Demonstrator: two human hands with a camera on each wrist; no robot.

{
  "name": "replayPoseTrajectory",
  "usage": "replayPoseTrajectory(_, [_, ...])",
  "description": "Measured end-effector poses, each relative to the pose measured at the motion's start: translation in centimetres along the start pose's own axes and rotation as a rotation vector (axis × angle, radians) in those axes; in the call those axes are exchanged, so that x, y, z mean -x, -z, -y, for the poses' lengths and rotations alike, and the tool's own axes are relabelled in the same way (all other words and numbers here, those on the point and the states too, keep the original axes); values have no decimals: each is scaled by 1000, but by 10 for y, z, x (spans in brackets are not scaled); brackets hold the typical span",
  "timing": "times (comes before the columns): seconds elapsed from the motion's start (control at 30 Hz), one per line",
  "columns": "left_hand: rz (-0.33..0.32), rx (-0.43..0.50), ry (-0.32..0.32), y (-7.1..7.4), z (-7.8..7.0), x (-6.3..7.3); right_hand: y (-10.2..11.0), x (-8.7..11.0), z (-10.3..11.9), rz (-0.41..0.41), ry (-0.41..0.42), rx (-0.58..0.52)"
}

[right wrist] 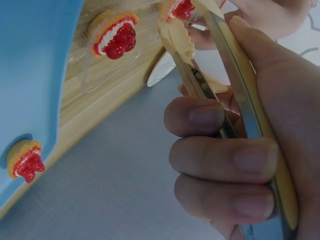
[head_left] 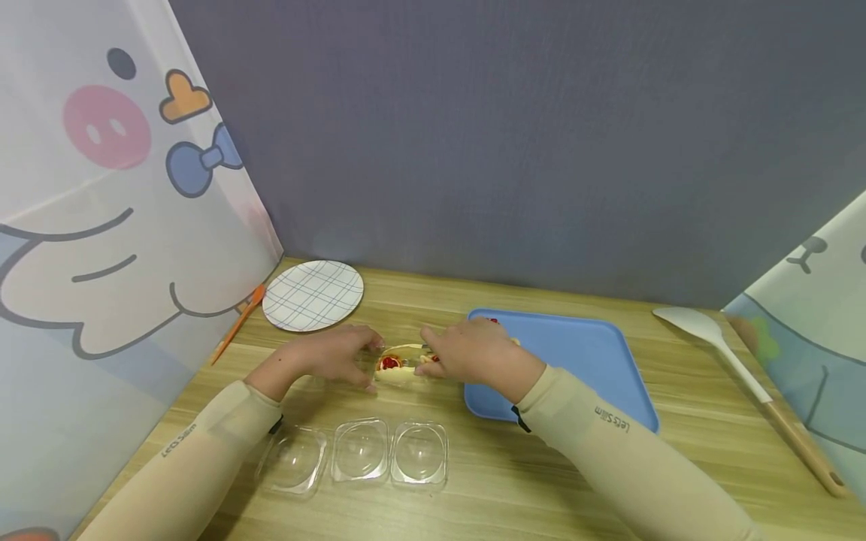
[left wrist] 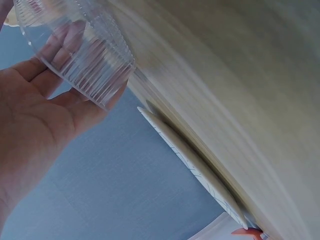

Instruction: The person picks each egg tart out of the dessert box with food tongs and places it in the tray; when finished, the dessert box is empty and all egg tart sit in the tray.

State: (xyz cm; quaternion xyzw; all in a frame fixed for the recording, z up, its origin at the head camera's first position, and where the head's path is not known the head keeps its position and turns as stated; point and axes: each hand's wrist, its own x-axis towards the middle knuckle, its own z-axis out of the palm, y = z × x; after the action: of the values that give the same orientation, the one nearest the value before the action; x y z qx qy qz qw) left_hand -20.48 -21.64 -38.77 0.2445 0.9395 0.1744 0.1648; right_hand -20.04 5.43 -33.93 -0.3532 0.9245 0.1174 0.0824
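Note:
My left hand grips the side of a clear ridged plastic container, fingers along its wall. Cream-tipped metal tongs are in my right hand, their tips reaching left to that container. A small toy tart with red cherries lies between the tips, at the container. Another cherry tart sits in a second clear container, mostly hidden under my right hand in the head view.
A blue tray with another cherry tart is at right. Three clear domed lids lie in front. A checked plate and an orange utensil stand back left; a long white spoon lies far right.

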Motion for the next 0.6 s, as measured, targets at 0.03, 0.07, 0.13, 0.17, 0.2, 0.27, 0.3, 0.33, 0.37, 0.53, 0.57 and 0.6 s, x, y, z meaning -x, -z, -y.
replayPoseTrajectory(0.03, [1,2,4,0,0,0,0,0,0,-2,-1,2])
replayPoseTrajectory(0.07, [1,0,4,0,1,0,0,0,0,-2,-1,4])
replayPoseTrajectory(0.13, [-1,-6,3,0,1,0,-1,0,0,-2,0,5])
replayPoseTrajectory(0.17, [-2,-6,1,1,1,0,0,0,0,-2,0,6])
replayPoseTrajectory(0.2, [-2,-7,1,1,1,0,0,0,0,-2,1,5])
replayPoseTrajectory(0.27, [-3,-9,0,1,0,0,-1,-1,0,-2,5,2])
replayPoseTrajectory(0.3, [-3,-9,0,1,0,0,0,0,0,-3,6,1])
replayPoseTrajectory(0.33, [-3,-9,0,1,0,0,0,0,0,-4,8,2])
replayPoseTrajectory(0.37, [-3,-8,2,1,0,0,0,0,0,-3,8,3])
replayPoseTrajectory(0.53, [8,4,6,1,-1,-1,-1,1,-1,-8,15,6])
replayPoseTrajectory(0.57, [11,4,4,1,-1,-1,-1,1,-1,-8,17,2])
replayPoseTrajectory(0.6, [14,3,4,1,-2,-1,-2,1,-1,-11,20,-2])
